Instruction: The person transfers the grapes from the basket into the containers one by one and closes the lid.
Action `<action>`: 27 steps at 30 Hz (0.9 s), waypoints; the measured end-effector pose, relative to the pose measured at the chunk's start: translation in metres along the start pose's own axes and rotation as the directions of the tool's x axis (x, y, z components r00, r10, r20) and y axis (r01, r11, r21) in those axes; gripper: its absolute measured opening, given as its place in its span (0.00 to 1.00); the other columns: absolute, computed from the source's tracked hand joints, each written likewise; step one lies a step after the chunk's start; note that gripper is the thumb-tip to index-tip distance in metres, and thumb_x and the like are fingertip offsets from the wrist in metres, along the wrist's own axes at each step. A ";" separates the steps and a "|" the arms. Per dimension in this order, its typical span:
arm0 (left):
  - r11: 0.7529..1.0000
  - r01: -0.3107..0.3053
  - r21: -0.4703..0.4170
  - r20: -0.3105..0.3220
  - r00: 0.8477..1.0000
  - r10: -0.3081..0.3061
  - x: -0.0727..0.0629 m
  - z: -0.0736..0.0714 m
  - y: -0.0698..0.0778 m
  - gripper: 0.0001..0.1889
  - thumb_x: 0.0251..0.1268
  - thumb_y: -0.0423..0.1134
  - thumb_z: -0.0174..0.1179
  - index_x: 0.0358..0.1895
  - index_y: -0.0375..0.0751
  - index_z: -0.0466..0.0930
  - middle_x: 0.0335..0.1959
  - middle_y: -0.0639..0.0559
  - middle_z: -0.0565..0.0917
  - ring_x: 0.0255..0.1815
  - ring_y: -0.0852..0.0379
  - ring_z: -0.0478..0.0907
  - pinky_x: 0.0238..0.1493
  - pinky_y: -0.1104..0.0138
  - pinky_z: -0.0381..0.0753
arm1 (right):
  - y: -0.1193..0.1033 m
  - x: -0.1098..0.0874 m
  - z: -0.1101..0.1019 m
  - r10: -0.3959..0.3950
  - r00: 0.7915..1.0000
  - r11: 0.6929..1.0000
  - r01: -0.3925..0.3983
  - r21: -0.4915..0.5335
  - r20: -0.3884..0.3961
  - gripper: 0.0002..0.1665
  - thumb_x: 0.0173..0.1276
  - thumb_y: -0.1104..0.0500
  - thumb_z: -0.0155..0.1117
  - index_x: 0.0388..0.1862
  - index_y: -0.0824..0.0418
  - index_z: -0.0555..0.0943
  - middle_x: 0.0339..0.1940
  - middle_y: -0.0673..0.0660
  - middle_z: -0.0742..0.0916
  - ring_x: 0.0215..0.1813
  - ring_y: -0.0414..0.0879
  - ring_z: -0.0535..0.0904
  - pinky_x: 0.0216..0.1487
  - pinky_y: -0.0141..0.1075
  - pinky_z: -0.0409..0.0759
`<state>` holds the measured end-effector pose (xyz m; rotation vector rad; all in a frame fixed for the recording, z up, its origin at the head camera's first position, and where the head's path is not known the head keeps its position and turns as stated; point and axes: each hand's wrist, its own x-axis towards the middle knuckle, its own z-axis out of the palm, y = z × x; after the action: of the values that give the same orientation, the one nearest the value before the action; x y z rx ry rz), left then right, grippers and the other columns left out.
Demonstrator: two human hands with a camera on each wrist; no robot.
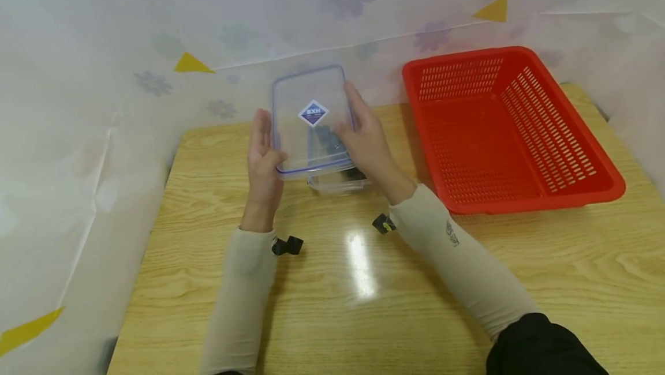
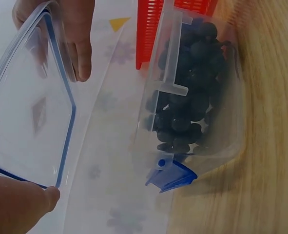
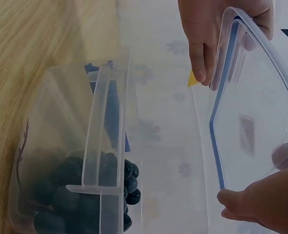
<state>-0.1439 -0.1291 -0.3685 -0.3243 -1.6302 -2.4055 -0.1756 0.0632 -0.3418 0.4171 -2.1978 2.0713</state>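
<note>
Both hands hold a clear plastic lid (image 1: 293, 89) with a blue seal and a diamond label, raised above a food container. My left hand (image 1: 262, 170) grips the lid's left edge, thumb at the near corner. On the opposite edge, my right hand (image 1: 368, 138) pinches it between thumb and fingers. Below stands the clear container (image 1: 337, 184), partly hidden by the lid in the head view. Dark grapes (image 2: 192, 73) fill much of it, a stem showing at one side. A blue clip (image 2: 170, 175) sticks out at the container's end in the left wrist view.
A red perforated basket (image 1: 483, 150) stands on the wooden table (image 1: 332, 317), right of the container. Behind the table hangs a pale flowered sheet (image 1: 249, 11) with yellow triangles. Small black devices (image 1: 288, 246) sit at both wrists.
</note>
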 end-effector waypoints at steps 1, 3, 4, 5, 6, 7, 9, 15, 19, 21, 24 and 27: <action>1.000 0.007 0.018 0.002 1.000 -0.007 0.001 0.001 -0.002 0.52 0.46 0.20 0.43 0.81 0.34 0.34 0.83 0.43 0.41 0.82 0.55 0.42 0.78 0.62 0.45 | 0.001 -0.001 -0.001 0.009 1.000 1.000 -0.009 -0.014 0.001 0.44 0.70 0.74 0.56 0.83 0.59 0.55 0.82 0.50 0.59 0.79 0.34 0.50 0.74 0.26 0.47; 0.999 0.025 0.040 0.010 1.000 -0.025 0.002 0.002 -0.006 0.52 0.45 0.21 0.43 0.81 0.33 0.34 0.83 0.43 0.41 0.82 0.55 0.42 0.77 0.64 0.45 | 0.004 -0.004 -0.003 0.026 1.000 0.999 -0.027 -0.034 -0.004 0.44 0.71 0.74 0.54 0.83 0.57 0.56 0.82 0.50 0.59 0.79 0.34 0.49 0.75 0.26 0.47; 0.998 0.034 0.048 0.014 0.999 -0.035 0.003 0.003 -0.009 0.52 0.44 0.21 0.42 0.81 0.33 0.34 0.83 0.43 0.41 0.82 0.55 0.41 0.77 0.66 0.45 | 0.005 -0.005 -0.004 0.042 0.999 0.998 -0.042 -0.041 -0.010 0.44 0.71 0.74 0.54 0.83 0.56 0.56 0.82 0.49 0.59 0.79 0.34 0.49 0.75 0.27 0.47; 0.998 0.042 0.052 0.021 0.999 -0.043 0.005 0.003 -0.011 0.53 0.43 0.21 0.42 0.81 0.33 0.35 0.83 0.43 0.41 0.82 0.55 0.41 0.77 0.66 0.45 | 0.007 -0.006 -0.005 0.060 0.998 0.997 -0.060 -0.050 -0.015 0.44 0.72 0.73 0.54 0.83 0.54 0.55 0.82 0.48 0.59 0.79 0.33 0.49 0.75 0.27 0.47; 0.997 0.050 0.053 0.030 0.998 -0.052 0.006 0.003 -0.014 0.53 0.42 0.20 0.42 0.81 0.32 0.35 0.83 0.43 0.41 0.82 0.55 0.41 0.77 0.67 0.44 | 0.008 -0.008 -0.006 0.076 0.997 0.995 -0.078 -0.059 -0.023 0.43 0.73 0.73 0.54 0.83 0.53 0.55 0.82 0.47 0.59 0.79 0.33 0.48 0.75 0.27 0.47; 0.997 0.059 0.054 0.038 0.997 -0.061 0.007 0.004 -0.016 0.53 0.42 0.20 0.42 0.81 0.32 0.35 0.83 0.43 0.40 0.82 0.55 0.40 0.77 0.67 0.44 | 0.009 -0.009 -0.007 0.091 0.995 0.994 -0.093 -0.061 -0.029 0.43 0.73 0.73 0.53 0.83 0.53 0.55 0.82 0.46 0.58 0.79 0.32 0.48 0.75 0.27 0.47; 0.996 0.071 0.052 0.049 0.996 -0.073 0.010 0.005 -0.021 0.53 0.42 0.20 0.42 0.81 0.32 0.34 0.83 0.44 0.40 0.82 0.55 0.40 0.77 0.67 0.44 | 0.012 -0.011 -0.009 0.120 0.992 0.991 -0.122 -0.053 -0.042 0.44 0.74 0.72 0.53 0.83 0.51 0.55 0.82 0.44 0.58 0.79 0.31 0.48 0.75 0.27 0.47; 0.985 0.113 0.128 0.011 0.993 -0.116 0.015 0.009 -0.033 0.51 0.47 0.21 0.42 0.82 0.35 0.37 0.84 0.46 0.41 0.81 0.57 0.41 0.75 0.71 0.45 | 0.024 -0.013 -0.015 0.131 0.989 0.990 -0.134 -0.044 -0.068 0.43 0.73 0.73 0.52 0.83 0.51 0.55 0.82 0.44 0.57 0.79 0.32 0.47 0.75 0.27 0.46; 0.958 0.169 0.230 -0.003 0.985 -0.173 0.019 0.012 -0.040 0.49 0.51 0.21 0.42 0.82 0.37 0.38 0.84 0.49 0.41 0.81 0.61 0.40 0.74 0.74 0.43 | 0.031 -0.014 -0.017 0.114 0.991 0.987 -0.121 -0.106 -0.070 0.43 0.73 0.72 0.50 0.83 0.51 0.54 0.84 0.47 0.53 0.80 0.33 0.42 0.76 0.29 0.41; 0.942 0.193 0.275 -0.009 0.980 -0.198 0.021 0.013 -0.043 0.49 0.52 0.21 0.42 0.82 0.39 0.38 0.84 0.50 0.41 0.81 0.62 0.39 0.74 0.75 0.42 | 0.035 -0.015 -0.019 0.112 0.992 0.982 -0.119 -0.149 -0.053 0.42 0.74 0.71 0.48 0.83 0.51 0.54 0.84 0.48 0.51 0.80 0.34 0.39 0.76 0.30 0.38; 0.910 0.220 0.351 -0.003 0.972 -0.234 0.023 0.014 -0.047 0.49 0.52 0.21 0.42 0.82 0.39 0.37 0.84 0.50 0.40 0.81 0.63 0.37 0.74 0.75 0.39 | 0.042 -0.016 -0.021 0.123 0.992 0.968 -0.126 -0.215 -0.027 0.38 0.77 0.68 0.47 0.83 0.52 0.55 0.84 0.50 0.48 0.81 0.37 0.38 0.77 0.33 0.37; 0.869 0.236 0.434 0.014 0.963 -0.268 0.024 0.014 -0.052 0.48 0.53 0.23 0.42 0.82 0.39 0.36 0.84 0.49 0.38 0.80 0.63 0.35 0.74 0.74 0.36 | 0.050 -0.016 -0.023 0.123 0.992 0.959 -0.122 -0.256 -0.014 0.35 0.78 0.66 0.46 0.82 0.54 0.57 0.84 0.54 0.49 0.82 0.43 0.39 0.78 0.35 0.37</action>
<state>-0.1814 -0.0988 -0.4025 -0.1269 -2.3013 -2.1284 -0.1759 0.0902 -0.3928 0.2645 -2.5082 1.8019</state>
